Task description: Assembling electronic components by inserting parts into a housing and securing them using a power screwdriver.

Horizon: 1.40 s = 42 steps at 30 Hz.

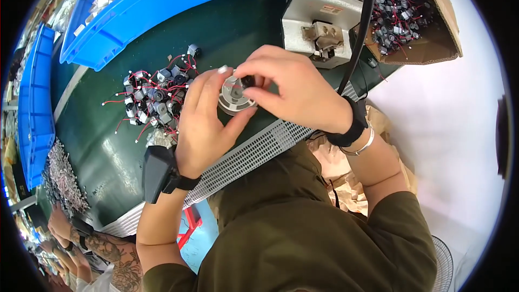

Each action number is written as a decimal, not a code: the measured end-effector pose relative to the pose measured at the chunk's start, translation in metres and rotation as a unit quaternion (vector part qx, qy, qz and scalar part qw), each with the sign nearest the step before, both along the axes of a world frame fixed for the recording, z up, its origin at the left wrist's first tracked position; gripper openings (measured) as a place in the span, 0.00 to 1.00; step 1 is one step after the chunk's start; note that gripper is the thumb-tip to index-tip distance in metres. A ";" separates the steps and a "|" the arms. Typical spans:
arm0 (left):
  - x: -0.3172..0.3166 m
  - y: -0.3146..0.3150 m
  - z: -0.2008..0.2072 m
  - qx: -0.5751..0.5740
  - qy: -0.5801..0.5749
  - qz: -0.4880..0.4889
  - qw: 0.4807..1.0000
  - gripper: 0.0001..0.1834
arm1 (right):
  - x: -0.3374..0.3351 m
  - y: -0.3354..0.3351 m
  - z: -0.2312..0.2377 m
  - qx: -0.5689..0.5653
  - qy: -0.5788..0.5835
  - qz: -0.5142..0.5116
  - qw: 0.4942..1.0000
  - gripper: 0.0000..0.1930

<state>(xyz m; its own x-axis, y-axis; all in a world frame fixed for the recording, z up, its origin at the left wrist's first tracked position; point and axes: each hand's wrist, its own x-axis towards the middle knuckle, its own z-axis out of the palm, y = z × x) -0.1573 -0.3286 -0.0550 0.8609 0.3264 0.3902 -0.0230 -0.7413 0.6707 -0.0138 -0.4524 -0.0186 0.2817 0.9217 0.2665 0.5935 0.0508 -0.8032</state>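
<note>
My left hand (208, 116) curls around the left side of a round, light grey housing (233, 103), with the thumb along its near edge. From the right, my right hand (294, 84) pinches a small dark, cylindrical part (248, 81) at the housing's right side. Its fingertips partly cover the part, and I cannot tell whether it is seated in the housing. Just left of my left hand lies a heap of small motors (159, 94) with thin red wires and white plugs, on the dark green worktop (232, 27).
Blue bins (162, 8) line the far side and left. A metal bench machine (324, 21) stands far right, beside a cardboard box (427, 54) of wired motors. A black cable (365, 27) hangs nearby. Small metal parts (65, 178) lie left, near another person's hand (59, 221).
</note>
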 end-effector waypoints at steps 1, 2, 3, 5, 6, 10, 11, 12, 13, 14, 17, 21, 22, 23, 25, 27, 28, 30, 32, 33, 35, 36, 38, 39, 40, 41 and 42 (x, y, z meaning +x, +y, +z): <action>0.003 -0.003 0.006 0.007 0.000 0.019 1.000 0.32 | -0.001 0.003 0.001 0.005 -0.086 0.011 0.996 0.13; 0.004 -0.002 0.004 0.005 0.000 0.020 1.000 0.32 | -0.002 0.006 0.000 0.002 -0.087 0.012 0.996 0.13; 0.005 0.000 0.001 0.002 -0.013 0.025 1.000 0.32 | -0.002 0.010 -0.002 -0.001 -0.105 0.012 0.994 0.11; 0.005 0.000 0.000 0.002 -0.031 0.030 0.999 0.32 | -0.004 0.013 -0.002 -0.002 -0.128 0.012 0.992 0.10; 0.004 -0.001 0.001 -0.029 -0.015 0.041 0.999 0.34 | -0.003 0.013 -0.002 -0.010 -0.164 0.024 0.986 0.10; 0.005 0.001 -0.001 -0.083 -0.010 0.043 0.996 0.39 | 0.008 0.016 0.006 0.004 -0.256 0.093 0.962 0.09; 0.001 0.000 0.002 -0.124 -0.017 0.037 0.991 0.42 | 0.011 0.019 0.012 0.034 -0.273 0.139 0.951 0.09; -0.007 0.001 -0.004 -0.140 -0.053 0.033 0.988 0.46 | 0.006 0.018 0.022 0.041 -0.281 0.139 0.949 0.09; -0.018 0.000 -0.004 -0.108 -0.064 0.049 0.991 0.45 | 0.000 0.018 0.036 0.066 -0.165 0.036 0.983 0.10; -0.025 0.000 -0.004 -0.077 -0.079 0.059 0.992 0.43 | -0.002 0.019 0.048 0.092 -0.047 -0.070 0.992 0.11; -0.023 -0.004 -0.008 0.162 -0.070 0.011 0.984 0.29 | -0.012 0.078 0.045 0.302 0.007 -0.211 0.929 0.25; -0.012 -0.003 -0.010 0.152 -0.035 -0.009 0.988 0.22 | 0.013 0.142 0.112 0.396 0.125 -0.086 0.906 0.22; -0.010 -0.003 -0.009 0.155 -0.054 -0.010 0.986 0.21 | 0.016 0.149 0.126 0.398 0.077 -0.106 0.908 0.14; -0.010 -0.002 -0.010 0.159 -0.061 -0.011 0.985 0.21 | 0.018 0.146 0.136 0.360 0.215 0.033 0.907 0.13; -0.008 -0.001 -0.011 0.148 -0.064 -0.017 0.987 0.20 | 0.026 0.129 0.146 0.332 0.208 0.078 0.917 0.13; -0.004 -0.002 -0.008 0.136 -0.077 -0.022 0.987 0.21 | 0.039 0.083 0.164 0.267 0.213 0.109 0.934 0.14; -0.008 0.001 -0.010 0.126 -0.064 -0.010 0.990 0.21 | 0.038 0.066 0.161 0.294 0.271 0.122 0.908 0.17; -0.010 0.003 -0.009 0.113 -0.063 -0.006 0.992 0.21 | 0.025 0.024 0.168 0.312 0.242 -0.019 0.918 0.26; -0.008 0.005 -0.010 0.108 -0.063 -0.015 0.992 0.21 | 0.019 -0.008 0.159 0.283 0.189 -0.157 0.927 0.24; -0.006 0.006 -0.011 0.105 -0.062 -0.018 0.992 0.21 | 0.026 -0.016 0.143 0.306 0.161 -0.184 0.920 0.23; -0.006 0.006 -0.012 0.106 -0.057 -0.023 0.992 0.22 | 0.038 -0.023 0.111 0.371 0.162 -0.192 0.894 0.19; -0.003 0.003 -0.007 0.115 -0.053 -0.025 0.992 0.21 | 0.078 -0.018 0.089 0.512 0.132 0.103 0.843 0.18; -0.006 0.005 -0.009 0.119 -0.041 -0.018 0.992 0.21 | 0.048 -0.028 0.090 0.381 0.161 -0.237 0.879 0.17; -0.006 0.005 -0.008 0.119 -0.034 -0.017 0.992 0.20 | 0.051 -0.027 0.084 0.389 0.158 -0.231 0.878 0.17; -0.005 0.004 -0.006 0.112 -0.030 -0.010 0.993 0.20 | 0.053 -0.027 0.080 0.394 0.165 -0.234 0.873 0.18; -0.005 0.003 -0.008 0.106 -0.028 -0.013 0.994 0.20 | 0.053 -0.028 0.078 0.388 0.162 -0.239 0.875 0.19; -0.005 0.003 -0.009 0.100 -0.027 -0.014 0.995 0.21 | 0.054 -0.030 0.076 0.382 0.159 -0.244 0.877 0.19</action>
